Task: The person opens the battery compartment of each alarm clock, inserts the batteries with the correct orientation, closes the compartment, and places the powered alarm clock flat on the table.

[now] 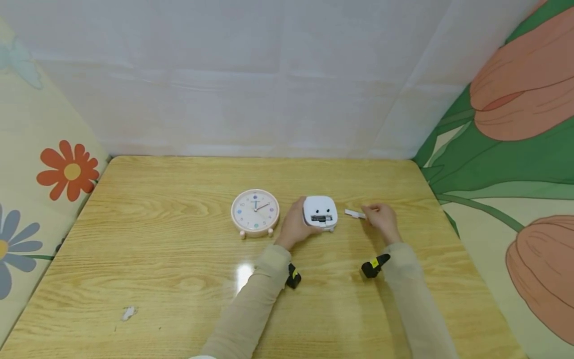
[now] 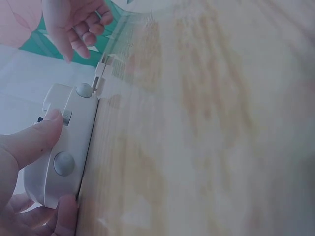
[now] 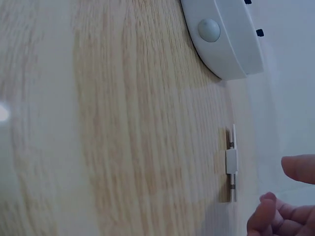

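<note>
A small white alarm clock (image 1: 319, 203) lies back side up, with its battery compartment (image 1: 321, 218) uncovered; what sits inside is too small to tell. My left hand (image 1: 294, 224) grips it from the left. In the left wrist view the thumb presses the side between two round feet (image 2: 64, 163), while other fingers curl beneath the edge. Right of the clock, a white battery cover (image 3: 231, 161) rests on the table. Just beyond that cover hovers my right hand (image 1: 382, 220), thumb and fingers apart and holding nothing; the right wrist view shows a gap between them.
A round pink alarm clock (image 1: 255, 213) lies face up left of my left hand. A white scrap (image 1: 129, 313) is on the wooden table (image 1: 179, 269) at the front left. Behind the table hangs a white cloth (image 1: 251, 99).
</note>
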`<state>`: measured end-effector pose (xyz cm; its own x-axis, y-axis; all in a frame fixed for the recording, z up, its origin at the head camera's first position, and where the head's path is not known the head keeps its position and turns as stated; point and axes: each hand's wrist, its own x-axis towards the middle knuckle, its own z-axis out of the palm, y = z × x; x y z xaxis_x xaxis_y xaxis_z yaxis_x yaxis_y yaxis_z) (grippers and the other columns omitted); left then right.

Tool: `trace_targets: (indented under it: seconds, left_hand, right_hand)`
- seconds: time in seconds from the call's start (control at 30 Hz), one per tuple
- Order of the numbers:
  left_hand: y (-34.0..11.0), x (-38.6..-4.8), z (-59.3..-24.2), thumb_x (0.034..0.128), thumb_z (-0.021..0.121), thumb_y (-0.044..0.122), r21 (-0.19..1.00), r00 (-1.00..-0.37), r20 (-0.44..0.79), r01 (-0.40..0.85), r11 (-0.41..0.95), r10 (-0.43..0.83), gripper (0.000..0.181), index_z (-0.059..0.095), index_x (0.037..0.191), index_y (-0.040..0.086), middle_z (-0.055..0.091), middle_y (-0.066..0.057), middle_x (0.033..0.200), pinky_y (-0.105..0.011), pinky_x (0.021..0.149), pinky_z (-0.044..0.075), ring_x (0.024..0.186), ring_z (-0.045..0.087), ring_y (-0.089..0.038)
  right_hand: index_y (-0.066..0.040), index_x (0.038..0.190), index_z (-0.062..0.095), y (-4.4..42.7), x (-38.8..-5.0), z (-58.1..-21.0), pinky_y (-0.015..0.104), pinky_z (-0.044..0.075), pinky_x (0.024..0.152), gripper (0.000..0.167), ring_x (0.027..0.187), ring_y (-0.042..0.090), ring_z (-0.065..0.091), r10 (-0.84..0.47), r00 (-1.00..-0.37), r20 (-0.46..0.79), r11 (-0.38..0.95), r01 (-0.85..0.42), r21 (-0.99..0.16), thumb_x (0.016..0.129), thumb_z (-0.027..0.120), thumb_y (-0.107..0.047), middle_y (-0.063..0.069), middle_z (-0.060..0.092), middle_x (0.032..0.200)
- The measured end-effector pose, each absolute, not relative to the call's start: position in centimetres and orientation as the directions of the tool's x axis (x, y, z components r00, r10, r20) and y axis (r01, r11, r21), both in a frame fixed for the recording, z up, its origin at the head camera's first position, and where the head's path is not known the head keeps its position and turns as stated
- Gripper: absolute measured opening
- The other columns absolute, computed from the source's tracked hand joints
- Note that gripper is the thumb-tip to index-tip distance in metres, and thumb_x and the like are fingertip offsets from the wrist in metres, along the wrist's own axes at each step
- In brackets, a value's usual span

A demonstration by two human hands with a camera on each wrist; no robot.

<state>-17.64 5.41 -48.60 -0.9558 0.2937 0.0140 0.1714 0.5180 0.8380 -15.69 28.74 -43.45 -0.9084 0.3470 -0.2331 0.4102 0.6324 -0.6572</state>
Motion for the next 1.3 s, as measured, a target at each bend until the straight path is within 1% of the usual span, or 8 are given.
trace_targets:
  seconds: [0.13, 0.23, 0.37, 0.47, 0.53, 0.83, 1.17, 1.3]
  left_hand:
    - [5.5, -17.7, -48.9, 0.0581, 0.086, 0.025, 0.836, -0.956, 0.020, 0.177, 0.519, 0.294, 0.102, 0.029, 0.140, 0.005, 0.043, -0.012, 0.134, -0.037, 0.104, 0.031, 0.121, 0.041, -0.025]
    - [5.5, -17.7, -48.9, 0.0582, 0.086, 0.026, 0.837, -0.956, 0.026, 0.181, 0.516, 0.294, 0.102, 0.029, 0.140, 0.004, 0.043, -0.013, 0.134, -0.037, 0.103, 0.031, 0.121, 0.041, -0.025]
    - [5.4, -17.6, -48.8, 0.0586, 0.086, 0.026, 0.841, -0.955, 0.031, 0.184, 0.508, 0.295, 0.102, 0.028, 0.140, 0.003, 0.042, -0.014, 0.135, -0.038, 0.104, 0.030, 0.122, 0.041, -0.026]
    - [5.3, -17.5, -48.7, 0.0588, 0.086, 0.026, 0.843, -0.954, 0.032, 0.185, 0.505, 0.297, 0.102, 0.028, 0.140, 0.002, 0.041, -0.014, 0.135, -0.037, 0.104, 0.030, 0.122, 0.040, -0.027]
    - [5.3, -17.5, -48.7, 0.0589, 0.086, 0.026, 0.842, -0.954, 0.032, 0.186, 0.506, 0.297, 0.102, 0.028, 0.140, 0.002, 0.041, -0.014, 0.135, -0.037, 0.105, 0.029, 0.123, 0.040, -0.026]
    - [5.4, -17.7, -48.9, 0.0576, 0.086, 0.026, 0.837, -0.955, 0.030, 0.186, 0.515, 0.295, 0.103, 0.029, 0.140, 0.004, 0.042, -0.013, 0.135, -0.037, 0.104, 0.031, 0.122, 0.041, -0.026]
    - [5.4, -17.6, -48.6, 0.0585, 0.086, 0.026, 0.840, -0.953, 0.029, 0.187, 0.509, 0.303, 0.101, 0.029, 0.139, 0.003, 0.043, -0.014, 0.134, -0.037, 0.104, 0.030, 0.121, 0.041, -0.026]
    - [5.3, -17.5, -48.4, 0.0588, 0.086, 0.026, 0.834, -0.952, 0.024, 0.187, 0.519, 0.304, 0.102, 0.029, 0.140, 0.002, 0.042, -0.014, 0.135, -0.037, 0.104, 0.030, 0.122, 0.040, -0.026]
  right_hand:
    - [0.007, 0.107, 0.058, 28.7, -15.9, -43.5, 0.027, 0.043, 0.063, 0.043, 0.079, 0.024, 0.052, 0.362, -0.901, -0.237, 0.659, 0.428, -0.619, 0.088, 0.055, -0.032, 0.013, 0.060, 0.083]
    - [0.007, 0.101, 0.058, 28.8, -16.1, -43.6, 0.027, 0.042, 0.061, 0.043, 0.078, 0.025, 0.052, 0.347, -0.904, -0.249, 0.683, 0.426, -0.594, 0.086, 0.056, -0.034, 0.013, 0.059, 0.082]
    - [0.001, 0.079, 0.056, 28.8, -16.3, -43.7, 0.025, 0.037, 0.052, 0.042, 0.061, 0.018, 0.046, 0.308, -0.912, -0.270, 0.729, 0.409, -0.549, 0.084, 0.058, -0.040, 0.005, 0.053, 0.065]
    - [-0.007, 0.060, 0.044, 28.7, -16.4, -43.9, 0.025, 0.031, 0.045, 0.047, 0.049, 0.013, 0.035, 0.287, -0.911, -0.296, 0.757, 0.405, -0.513, 0.082, 0.059, -0.046, -0.002, 0.037, 0.053]
    - [-0.011, 0.055, 0.036, 28.6, -16.4, -44.0, 0.024, 0.028, 0.043, 0.051, 0.046, 0.012, 0.030, 0.280, -0.909, -0.309, 0.778, 0.404, -0.482, 0.082, 0.059, -0.049, -0.003, 0.030, 0.050]
    - [-0.007, 0.064, 0.041, 27.9, -16.7, -44.0, 0.030, 0.036, 0.050, 0.047, 0.061, 0.021, 0.041, 0.303, -0.905, -0.299, 0.850, 0.398, -0.346, 0.084, 0.055, -0.048, 0.007, 0.044, 0.067]
    - [-0.004, 0.064, 0.050, 27.5, -16.8, -44.1, 0.036, 0.043, 0.053, 0.050, 0.062, 0.024, 0.048, 0.298, -0.911, -0.286, 0.893, 0.372, -0.254, 0.087, 0.052, -0.048, 0.013, 0.054, 0.071]
    - [-0.005, 0.061, 0.047, 27.3, -16.8, -44.1, 0.036, 0.042, 0.050, 0.048, 0.060, 0.025, 0.047, 0.288, -0.918, -0.272, 0.902, 0.356, -0.245, 0.088, 0.052, -0.045, 0.013, 0.052, 0.067]
